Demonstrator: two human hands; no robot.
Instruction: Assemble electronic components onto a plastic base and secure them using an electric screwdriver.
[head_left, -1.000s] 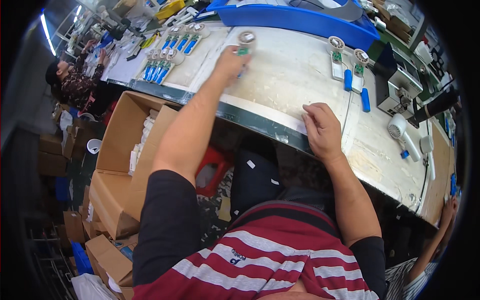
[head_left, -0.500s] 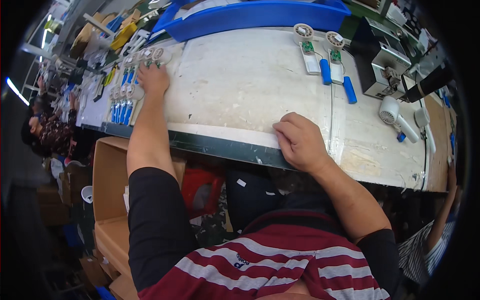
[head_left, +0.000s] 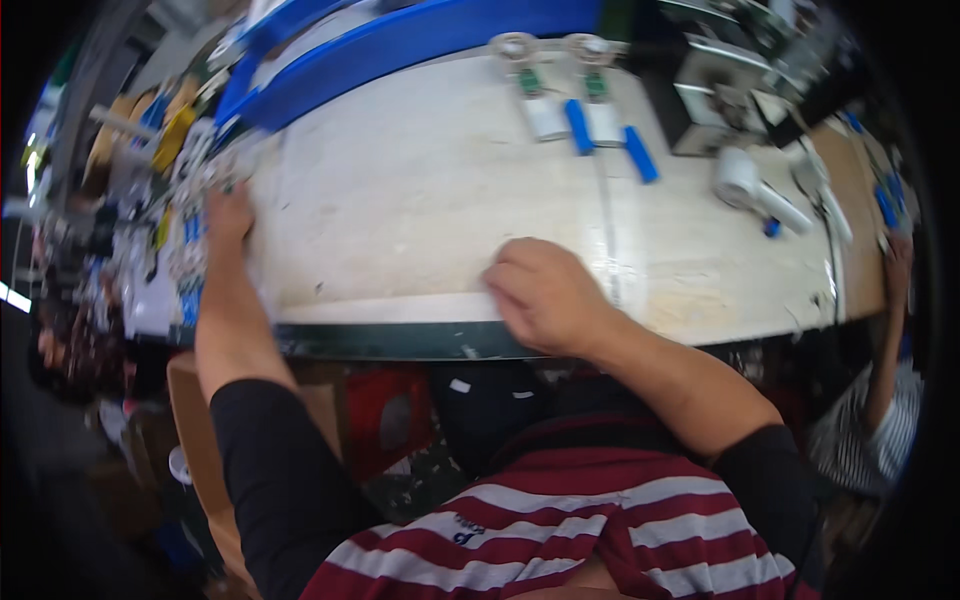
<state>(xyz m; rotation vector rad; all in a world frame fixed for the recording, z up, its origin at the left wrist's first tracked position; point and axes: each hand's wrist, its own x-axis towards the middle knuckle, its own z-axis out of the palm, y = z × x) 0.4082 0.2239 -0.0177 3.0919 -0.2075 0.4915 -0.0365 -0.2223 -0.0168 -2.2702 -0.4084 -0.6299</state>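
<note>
At the left end of the table, my left hand [head_left: 230,213] rests among rows of opened handheld fan units [head_left: 188,262] with round heads and blue cylinders. Motion blur smears its fingers, so I cannot tell whether it grips one. My right hand [head_left: 545,297] lies near the table's front edge, fingers curled in a loose fist with nothing showing in it. Beyond it, two more opened fan units [head_left: 541,112] lie side by side at the back, each with a round head, a green circuit board and a white handle shell. Blue cylinders [head_left: 640,153] lie beside them.
A long blue bin [head_left: 420,45] runs along the back of the white tabletop [head_left: 400,210]. At the right stand a black and silver machine [head_left: 705,100] and a white handheld fan [head_left: 740,180]. A cardboard box [head_left: 190,420] stands below the left edge. Other people work at both sides.
The whole view has swung, shifting the table and its contents leftward in the picture. My left hand stays at the fan units on the left; my right hand stays curled near the front edge.
</note>
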